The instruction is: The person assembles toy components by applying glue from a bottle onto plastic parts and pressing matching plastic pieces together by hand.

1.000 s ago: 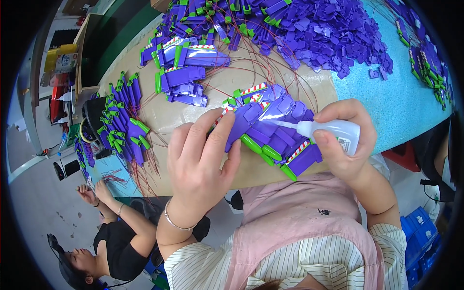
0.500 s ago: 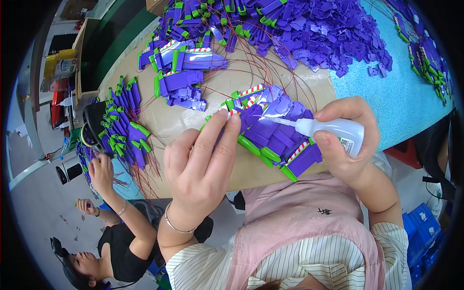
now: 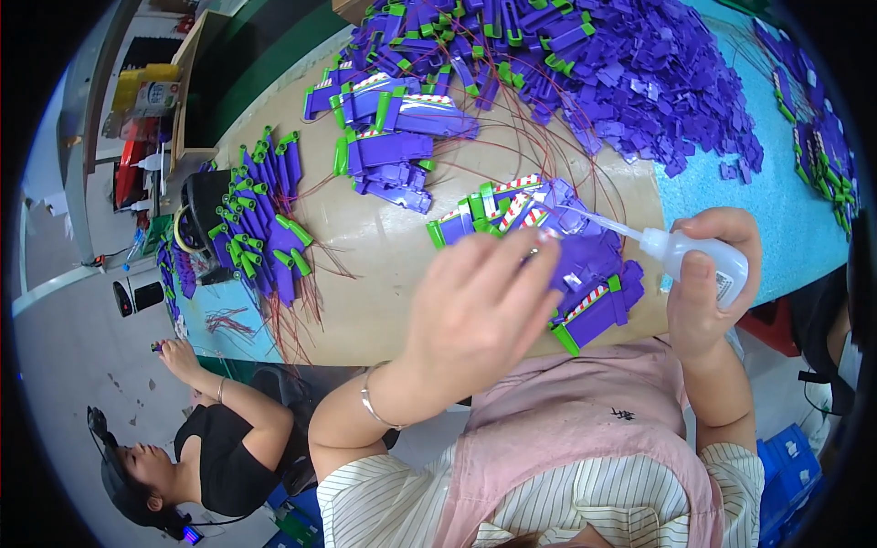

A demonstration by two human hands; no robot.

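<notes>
Head view has the left hand pressed flat on a row of purple and green parts on the worktop, while the right hand squeezes a small glue bottle, nozzle pointing left at them.

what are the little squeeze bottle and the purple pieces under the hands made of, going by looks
Squeeze bottle: looks like soft translucent white plastic with a thin clear nozzle; its matte, cloudy wall suggests that. It sits in the right hand.
Purple pieces: probably moulded hard plastic, with even colour, crisp edges and slight sheen, plus green parts and striped stickers. The left hand covers some.
</notes>
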